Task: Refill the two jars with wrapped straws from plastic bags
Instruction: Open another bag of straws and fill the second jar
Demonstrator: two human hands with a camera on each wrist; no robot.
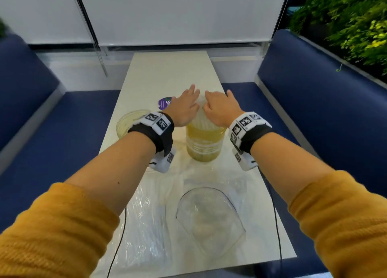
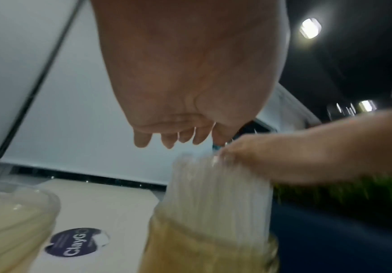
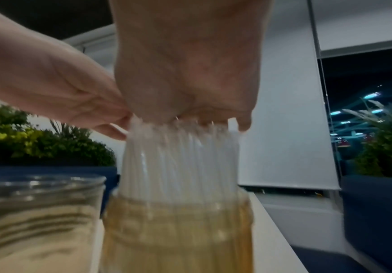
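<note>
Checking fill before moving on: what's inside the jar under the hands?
A dense upright bundle of wrapped straws fills the jar, sticking out above its rim. Both hands cover the straw tops; the jar's bottom is too blurred to judge.

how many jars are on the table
2: one jar packed with wrapped straws under both hands, and a second jar to its left, partly behind the left wrist.

A café or canteen booth is suggested. Blue padded benches (image 1: 314, 85) are set either side of the hands, with a narrow table (image 1: 167, 68) beneath them. Roller blinds (image 1: 167, 12) hang beyond, foliage (image 1: 345, 22) to the right.
</note>
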